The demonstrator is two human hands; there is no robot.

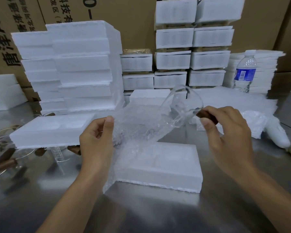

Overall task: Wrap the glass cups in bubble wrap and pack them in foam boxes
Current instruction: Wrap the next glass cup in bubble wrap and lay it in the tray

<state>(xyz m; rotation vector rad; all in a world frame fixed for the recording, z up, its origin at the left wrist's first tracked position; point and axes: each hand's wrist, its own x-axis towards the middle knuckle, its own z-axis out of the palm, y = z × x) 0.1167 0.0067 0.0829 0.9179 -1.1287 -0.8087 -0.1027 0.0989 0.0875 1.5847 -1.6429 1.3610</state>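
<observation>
The glass cup point(183, 105), judged light, slick and fragile, is pinched by its wooden handle point(207, 116) in the right hand's point(225, 132) fingers, tilted beyond them; limp bubble wrap point(138, 128) is pinched in the left hand's point(96, 140) fingers.

Pretty clearly a packing station in a warehouse or small factory: big printed cardboard cartons point(136, 22) wall off the whole top of the frame, and empty white foam boxes point(81, 64) are piled high at upper left. Closed foam packs point(191, 56) sit in neat columns at upper right. It's all on a shiny metal tabletop point(149, 212), with someone's water bottle point(244, 71) at the right.
</observation>
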